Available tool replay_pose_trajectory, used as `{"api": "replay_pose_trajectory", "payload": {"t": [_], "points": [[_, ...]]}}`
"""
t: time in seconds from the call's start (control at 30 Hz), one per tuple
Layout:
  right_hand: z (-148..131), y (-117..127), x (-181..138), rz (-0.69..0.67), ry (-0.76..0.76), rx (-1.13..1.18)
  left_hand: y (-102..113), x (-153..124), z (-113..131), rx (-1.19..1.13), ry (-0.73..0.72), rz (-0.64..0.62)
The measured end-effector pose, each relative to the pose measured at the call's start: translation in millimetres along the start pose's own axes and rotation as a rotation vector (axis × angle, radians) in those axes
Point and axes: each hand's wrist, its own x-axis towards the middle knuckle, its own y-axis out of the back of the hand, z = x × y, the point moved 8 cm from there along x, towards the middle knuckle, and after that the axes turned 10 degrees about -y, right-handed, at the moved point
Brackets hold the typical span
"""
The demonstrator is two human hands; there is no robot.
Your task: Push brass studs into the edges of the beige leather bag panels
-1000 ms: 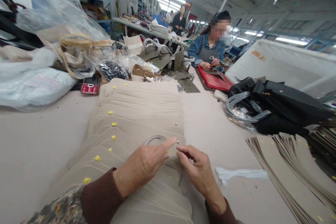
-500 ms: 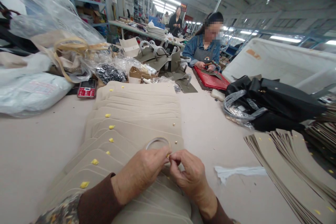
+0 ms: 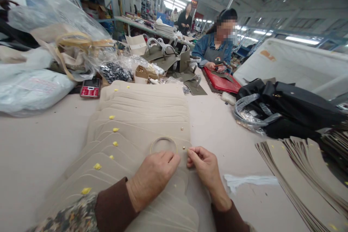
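A long overlapping stack of beige panels [image 3: 146, 123] lies before me, with yellow tabs [image 3: 115, 129] along its left side. My left hand [image 3: 156, 174] rests low over the stack, fingers closed on a thin ring that looks like a narrow roll of tape [image 3: 164, 138]. The hand covers the near part of the roll. To its right, my right hand [image 3: 202, 166] pinches thumb and forefinger together at the panels' right edge. Whatever is in that pinch is too small to make out. Just beside those fingertips is a small gold stud [image 3: 184, 148]; another sits farther up.
Fanned beige strips [image 3: 296, 163] and black bags [image 3: 293, 107] lie on the right. A whitish strip [image 3: 250, 180] is on the table. Left are plastic bags [image 3: 29, 88] and a red phone [image 3: 90, 87]. Across the table, a person [image 3: 216, 49] works over a red board [image 3: 221, 81].
My right hand has drawn apart from the left, moving right and slightly up to the panel edge. My left hand has turned over the stack, still with the roll.
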Motion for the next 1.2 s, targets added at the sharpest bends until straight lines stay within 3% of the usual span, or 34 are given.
{"api": "replay_pose_trajectory", "payload": {"t": [0.1, 0.27, 0.5, 0.7, 0.8, 0.93, 1.03, 1.2], "points": [[0, 0, 5, -0.019, 0.059, -0.075, -24, -3, -5, 0.025, 0.049, -0.229], [-8, -9, 3, 0.027, 0.163, -0.315, -34, -4, -6, 0.007, 0.069, -0.326], [-29, -15, 2, 0.164, 0.357, -0.537, -34, -4, -9, -0.006, 0.085, -0.319], [-1, 1, 3, 0.148, 0.125, -0.242, -29, -6, -11, -0.035, 0.106, -0.303], [-3, -3, -3, 0.108, 0.247, -0.319, -28, -7, -12, -0.051, 0.128, -0.294], [-21, -15, -10, 0.184, 0.48, -0.549, -23, -7, -15, -0.062, 0.144, -0.291], [-29, -22, -5, 0.2, 0.506, -0.601, -9, -3, -26, -0.01, 0.152, -0.238], [-34, -19, -3, 0.147, 0.471, -0.589, 16, -1, -61, 0.17, 0.29, -0.14]]}}
